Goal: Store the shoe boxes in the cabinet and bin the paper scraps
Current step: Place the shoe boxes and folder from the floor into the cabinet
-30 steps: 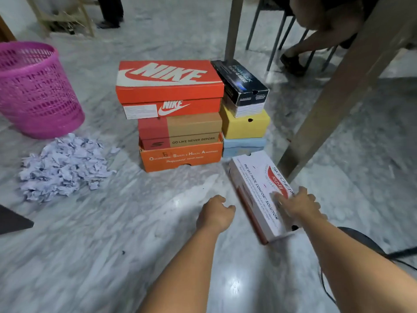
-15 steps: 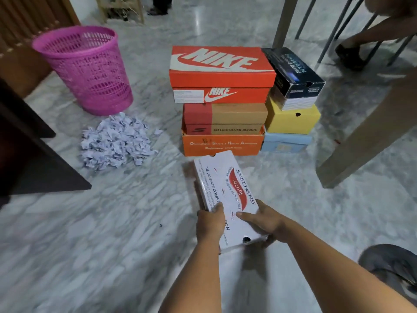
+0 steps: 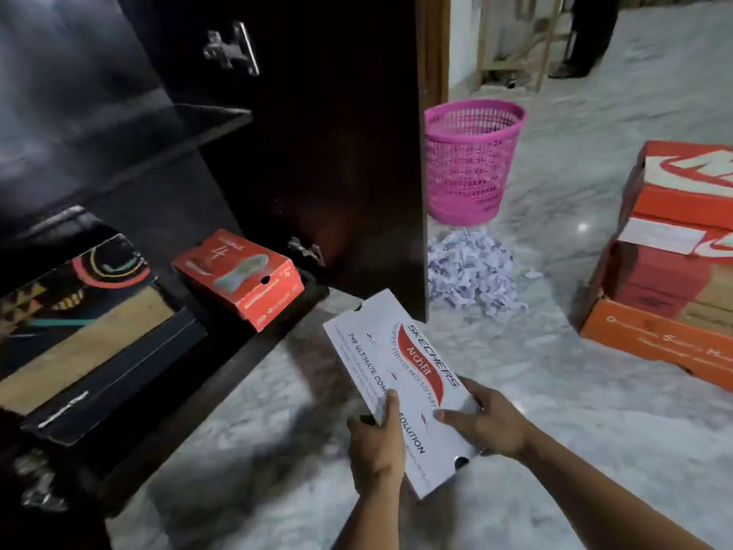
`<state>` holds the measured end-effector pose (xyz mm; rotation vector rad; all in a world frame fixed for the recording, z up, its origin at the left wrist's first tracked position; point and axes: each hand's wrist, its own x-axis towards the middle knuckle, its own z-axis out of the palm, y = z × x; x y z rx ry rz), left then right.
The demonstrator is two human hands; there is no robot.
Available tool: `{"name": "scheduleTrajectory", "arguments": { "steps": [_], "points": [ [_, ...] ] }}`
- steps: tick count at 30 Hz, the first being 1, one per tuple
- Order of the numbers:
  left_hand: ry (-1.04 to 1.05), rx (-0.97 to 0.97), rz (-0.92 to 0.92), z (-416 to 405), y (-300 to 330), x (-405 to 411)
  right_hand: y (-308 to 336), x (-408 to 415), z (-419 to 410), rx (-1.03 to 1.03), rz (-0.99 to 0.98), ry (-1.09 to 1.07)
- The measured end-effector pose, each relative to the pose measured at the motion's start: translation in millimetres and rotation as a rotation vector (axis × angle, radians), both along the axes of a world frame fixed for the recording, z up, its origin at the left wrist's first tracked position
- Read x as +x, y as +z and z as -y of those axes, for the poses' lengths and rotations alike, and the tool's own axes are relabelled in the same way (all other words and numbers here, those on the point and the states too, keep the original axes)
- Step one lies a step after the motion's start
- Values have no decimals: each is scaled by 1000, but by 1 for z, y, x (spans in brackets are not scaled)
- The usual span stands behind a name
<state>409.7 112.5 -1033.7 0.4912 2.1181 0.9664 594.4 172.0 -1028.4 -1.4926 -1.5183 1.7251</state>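
From the head camera, both hands carry one white shoe box [image 3: 400, 385] at its near end, lid up, its far end aimed at the open cabinet [image 3: 277, 152], probably so it can slide onto the bottom shelf lengthwise. The left hand [image 3: 375, 448] grips the left edge with the thumb curled over the lid; the right hand [image 3: 490, 424] clasps the right side, thumb on top. The box hangs above the floor, just outside the cabinet.

Two boxes lie inside: a red box [image 3: 242, 277] and a dark patterned box [image 3: 87, 323]. One stack of orange boxes [image 3: 670, 271] waits at the right; I see at least three, partly cut off. One heap of paper scraps [image 3: 472, 269] lies just before one pink bin [image 3: 468, 160].
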Motion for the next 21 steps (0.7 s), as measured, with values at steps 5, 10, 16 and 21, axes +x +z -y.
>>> {"name": "scheduleTrajectory", "arguments": {
  "steps": [5, 10, 16, 21],
  "points": [
    [75, 228, -84, -29, 53, -101, 50, -106, -54, 144, -94, 34],
    [217, 335, -118, -76, 94, -191, 98, -209, -110, 281, -129, 63],
    [227, 355, -109, -133, 108, -282, 114, -310, -172, 324, -240, 63],
    [126, 343, -210, -165, 103, -313, 86, -365, -206, 494, -215, 113]
  ]
}}
